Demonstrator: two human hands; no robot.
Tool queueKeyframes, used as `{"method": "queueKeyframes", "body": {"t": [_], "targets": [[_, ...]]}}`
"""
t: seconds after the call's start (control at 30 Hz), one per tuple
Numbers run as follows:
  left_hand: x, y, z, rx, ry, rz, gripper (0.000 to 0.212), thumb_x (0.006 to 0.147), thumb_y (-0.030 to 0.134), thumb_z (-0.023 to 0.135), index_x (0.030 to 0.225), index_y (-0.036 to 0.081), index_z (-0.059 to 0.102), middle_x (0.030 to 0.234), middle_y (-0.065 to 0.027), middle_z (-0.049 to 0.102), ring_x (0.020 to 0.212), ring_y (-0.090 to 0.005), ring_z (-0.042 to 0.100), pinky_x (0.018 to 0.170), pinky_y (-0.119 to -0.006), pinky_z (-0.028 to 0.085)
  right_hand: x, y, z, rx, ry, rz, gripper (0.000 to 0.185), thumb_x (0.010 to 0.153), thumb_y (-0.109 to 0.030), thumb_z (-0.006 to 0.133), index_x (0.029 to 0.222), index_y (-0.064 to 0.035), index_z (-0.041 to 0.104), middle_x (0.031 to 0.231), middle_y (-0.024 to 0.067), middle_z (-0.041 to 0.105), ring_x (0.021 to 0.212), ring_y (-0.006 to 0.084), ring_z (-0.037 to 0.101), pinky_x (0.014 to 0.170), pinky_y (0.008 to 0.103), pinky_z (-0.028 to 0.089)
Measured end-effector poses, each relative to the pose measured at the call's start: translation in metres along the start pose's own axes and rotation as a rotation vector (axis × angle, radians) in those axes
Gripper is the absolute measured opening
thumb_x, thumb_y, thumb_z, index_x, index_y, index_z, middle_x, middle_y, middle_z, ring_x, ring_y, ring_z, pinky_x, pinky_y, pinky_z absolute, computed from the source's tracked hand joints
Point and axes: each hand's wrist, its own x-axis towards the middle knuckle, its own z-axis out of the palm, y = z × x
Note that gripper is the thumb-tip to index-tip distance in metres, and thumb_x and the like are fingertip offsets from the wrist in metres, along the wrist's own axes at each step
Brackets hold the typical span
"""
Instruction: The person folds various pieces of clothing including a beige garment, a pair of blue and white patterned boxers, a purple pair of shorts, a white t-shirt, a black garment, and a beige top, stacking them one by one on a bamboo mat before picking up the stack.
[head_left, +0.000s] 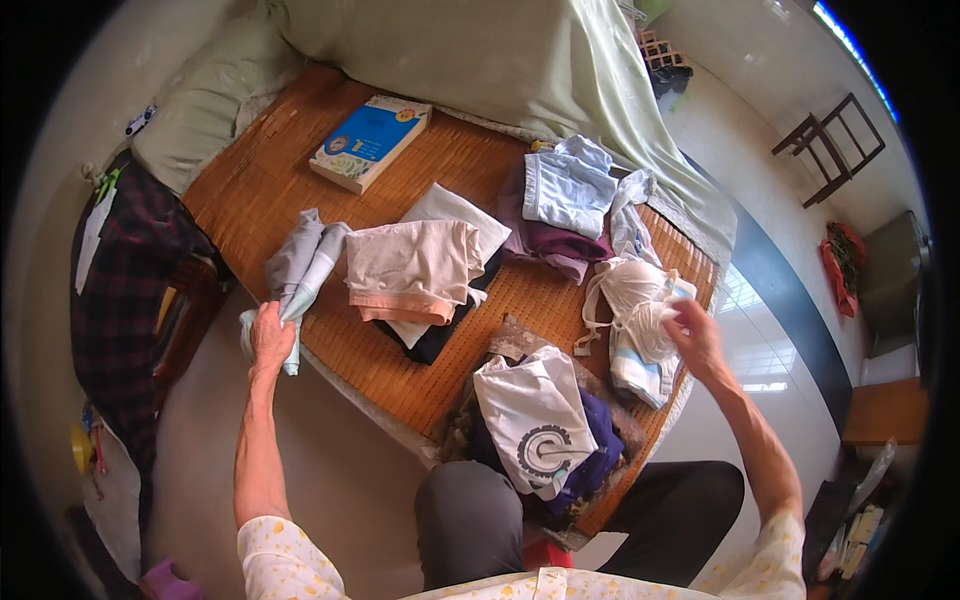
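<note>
My left hand grips a bundled grey and pale green garment at the left edge of a bamboo mat. On the right side, slightly blurred, my right hand pinches the edge of a white bra. The bra lies over a folded white and blue cloth. Between my hands, folded pale pink shorts with an orange hem rest on white and black clothes. Close to my knees, a white T-shirt with a gear print tops a pile with dark blue and camouflage cloth.
A thick blue-covered book lies at the mat's far left. Light blue shorts sit on purple clothes at the far right. Pale green fabric drapes behind the mat. A plaid cloth hangs over furniture on the left.
</note>
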Motion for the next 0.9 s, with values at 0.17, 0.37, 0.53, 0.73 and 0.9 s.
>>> {"method": "queueKeyframes", "body": {"t": [0.17, 0.37, 0.53, 0.73, 0.9], "targets": [[-0.008, -0.019, -0.013, -0.162, 0.108, 0.01, 0.027, 0.063, 0.009, 0.054, 0.086, -0.005, 0.051, 0.088, -0.0232, 0.053, 0.086, -0.0399, 0.05, 0.077, -0.042, 0.041, 0.023, -0.158, 0.164, 0.439, -0.583, -0.167, 0.063, 0.072, -0.045, 0.061, 0.113, -0.0008, 0.043, 0.104, 0.0135, 0.05, 0.093, 0.0244, 0.05, 0.075, 0.041, 0.043], [-0.064, 0.044, -0.046, -0.115, -0.038, 0.085, 0.022, 0.063, 0.005, 0.052, 0.083, -0.004, 0.047, 0.085, -0.0217, 0.05, 0.083, -0.0399, 0.048, 0.073, -0.045, 0.038, 0.027, -0.265, 0.309, 1.055, -0.716, 0.246, 0.074, 0.068, -0.056, 0.061, 0.113, -0.0001, 0.043, 0.11, 0.0164, 0.045, 0.099, 0.0283, 0.046, 0.075, 0.0475, 0.042], [-0.12, 0.079, -0.066, 0.075, 0.057, 0.205, 0.016, 0.064, 0.003, 0.051, 0.079, -0.003, 0.044, 0.082, -0.0189, 0.046, 0.08, -0.0378, 0.045, 0.07, -0.046, 0.036, -0.02, -0.29, 0.285, 1.195, -0.679, 0.161, 0.054, 0.067, -0.038, 0.07, 0.102, -0.0009, 0.052, 0.093, 0.0087, 0.055, 0.08, 0.0196, 0.053, 0.067, 0.0353, 0.045], [-0.115, 0.137, -0.073, 0.051, 0.189, 0.325, 0.02, 0.063, 0.003, 0.054, 0.08, -0.003, 0.045, 0.079, -0.0164, 0.044, 0.077, -0.0357, 0.044, 0.068, -0.044, 0.035, -0.017, -0.274, 0.231, 1.213, -0.393, -0.158, 0.027, 0.067, -0.012, 0.063, 0.09, 0.0001, 0.055, 0.079, 0.004, 0.057, 0.071, 0.0116, 0.052, 0.062, 0.0254, 0.043], [-0.094, 0.174, -0.077, -0.139, 0.242, 0.489, 0.04, 0.072, 0.023, 0.061, 0.101, -0.003, 0.05, 0.095, -0.0161, 0.048, 0.088, -0.0324, 0.048, 0.078, -0.041, 0.039, 0.003, -0.248, 0.158, 1.28, -0.243, -0.343, 0.03, 0.066, -0.006, 0.061, 0.093, 0.0024, 0.054, 0.082, 0.0046, 0.057, 0.074, 0.011, 0.053, 0.067, 0.0251, 0.045]]}}
